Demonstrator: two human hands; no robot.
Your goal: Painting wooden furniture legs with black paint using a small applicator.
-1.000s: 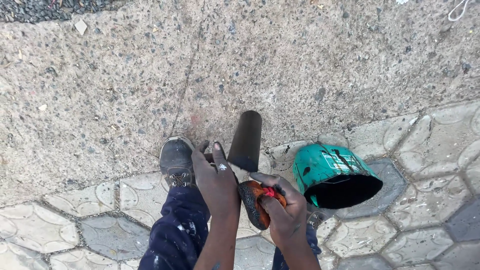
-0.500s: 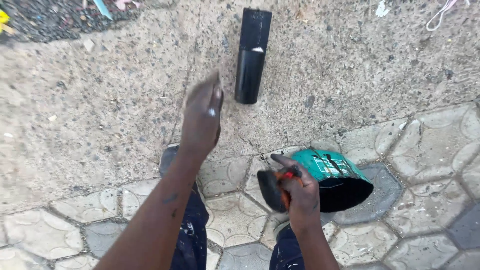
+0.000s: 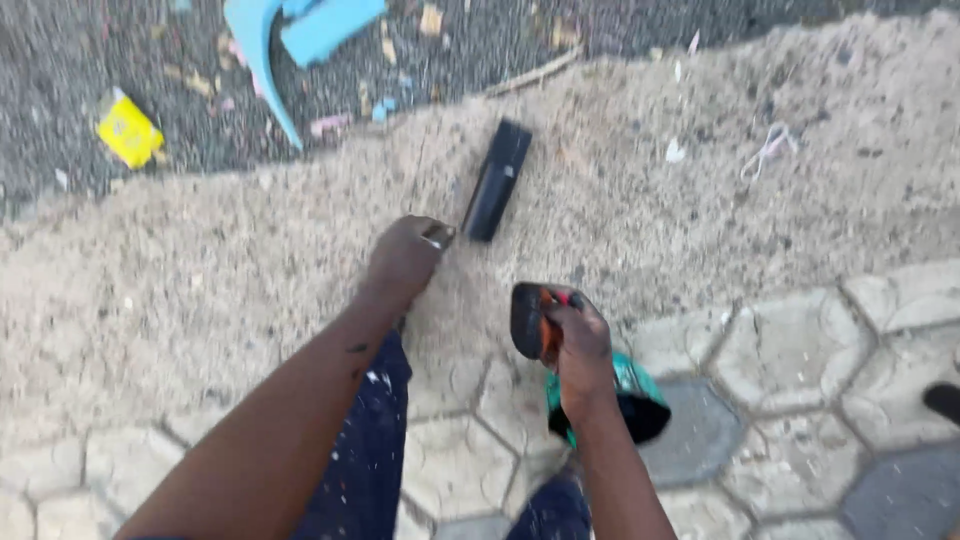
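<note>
A black cylinder [image 3: 497, 180] lies on the sand, pointing away from me. My left hand [image 3: 405, 258] is stretched out just below and left of its near end, fingers curled, with nothing visible in them. I cannot tell whether the fingertips touch the cylinder. My right hand [image 3: 578, 348] grips a small black and orange tool [image 3: 527, 320], held above a green bowl-shaped shell [image 3: 632, 392] with a dark opening that rests on the paving. My dark blue trouser legs [image 3: 365, 440], speckled with white, show below the arms.
Hexagonal paving stones [image 3: 790, 350] cover the near ground, with sand [image 3: 200, 260] beyond and dark asphalt at the top. Blue plastic pieces [image 3: 300, 35], a yellow wrapper [image 3: 128, 130] and small scraps litter the asphalt. A dark shoe tip [image 3: 943, 400] shows at the right edge.
The black cylinder left my left hand and now lies on the sand. My left hand has reached toward it and curled its fingers. My right hand still holds the black and orange tool.
</note>
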